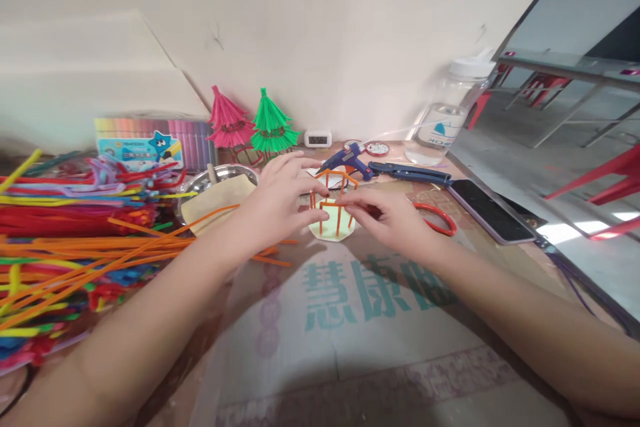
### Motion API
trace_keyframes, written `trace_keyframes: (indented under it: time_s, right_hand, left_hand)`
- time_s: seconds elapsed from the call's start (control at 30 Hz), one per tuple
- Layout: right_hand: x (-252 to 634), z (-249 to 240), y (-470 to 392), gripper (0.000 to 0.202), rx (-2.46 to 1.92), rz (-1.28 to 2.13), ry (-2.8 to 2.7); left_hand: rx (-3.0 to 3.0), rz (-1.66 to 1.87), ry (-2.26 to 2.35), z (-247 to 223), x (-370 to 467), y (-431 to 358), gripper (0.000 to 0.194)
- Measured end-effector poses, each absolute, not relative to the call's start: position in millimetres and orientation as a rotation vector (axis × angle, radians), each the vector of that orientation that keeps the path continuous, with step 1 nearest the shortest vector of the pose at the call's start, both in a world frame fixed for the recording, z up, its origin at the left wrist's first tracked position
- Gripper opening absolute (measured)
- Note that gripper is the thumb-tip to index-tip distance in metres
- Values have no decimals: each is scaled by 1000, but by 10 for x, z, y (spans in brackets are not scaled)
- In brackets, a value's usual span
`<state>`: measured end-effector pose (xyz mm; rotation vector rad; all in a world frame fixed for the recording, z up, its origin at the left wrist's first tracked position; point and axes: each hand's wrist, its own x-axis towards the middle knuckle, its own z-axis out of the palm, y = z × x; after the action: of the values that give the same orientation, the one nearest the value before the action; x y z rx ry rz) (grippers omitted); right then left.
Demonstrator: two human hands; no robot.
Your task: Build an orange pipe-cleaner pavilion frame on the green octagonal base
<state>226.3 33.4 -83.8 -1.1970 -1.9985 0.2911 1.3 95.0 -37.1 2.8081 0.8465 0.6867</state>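
A small frame of orange pipe cleaners [339,220] stands upright on a pale green many-sided base [330,232] at the middle of the table. My left hand [287,197] reaches to its left side, with thumb and fingers apart around the frame's left posts. On the right, my right hand [385,213] has its thumb and forefinger pinched at the frame's upper right part. Just behind the frame lies a blue glue gun [350,159], its nozzle pointing left.
Many coloured pipe cleaners [90,260] lie at left, near a metal bowl [225,173]. Behind are a pink tree [229,119], a green tree [270,120] and a clock [318,139]. Red-handled scissors [443,219], a phone [493,210] and a bottle [445,113] are at right.
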Motion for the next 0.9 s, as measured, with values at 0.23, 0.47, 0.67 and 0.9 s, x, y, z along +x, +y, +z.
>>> trace_keyframes:
  time_s: [0.23, 0.47, 0.67, 0.9]
  right_hand:
    - [2254, -795, 307, 27, -1240, 121, -2067]
    - [2262, -782, 299, 29, -1218, 87, -2107]
    - [2262, -770, 295, 29, -1187, -2, -2147]
    - [2259, -712, 257, 26, -1184, -181, -2217]
  left_hand:
    - [2823, 626, 833, -302, -44, 970, 18]
    - [2827, 614, 829, -278, -26, 950, 14]
    - [2817, 684, 806, -275, -19, 956, 9]
    - [2883, 739, 775, -365, -5, 998, 6]
